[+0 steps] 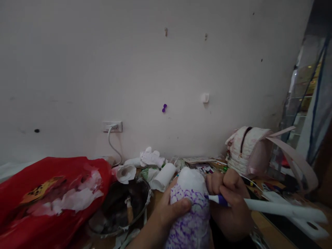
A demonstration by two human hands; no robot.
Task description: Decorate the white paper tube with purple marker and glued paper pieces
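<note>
My left hand (pixel 171 211) is wrapped round a white rounded object (pixel 190 221) with a domed top, its thumb pressed on the front. Purple curved marks cover the object below its white top; its lower end runs out of the frame. My right hand (pixel 232 204) is closed on a marker pen (pixel 280 207) with a white barrel and a purple tip section. The marker's point touches or nearly touches the object's right side, at the upper part of the purple marks. Some right-hand fingers rest against the object's upper right edge.
At the left lies a red plastic bag (pixel 85 169) with crumpled tissue. Beside it stands a dark round bowl (pixel 116 207). A white paper roll (pixel 164 176) and scraps lie behind my hands. A quilted backpack (pixel 250 148) stands right, near a white flat handle (pixel 308 226). A cable runs to the wall socket (pixel 113 127).
</note>
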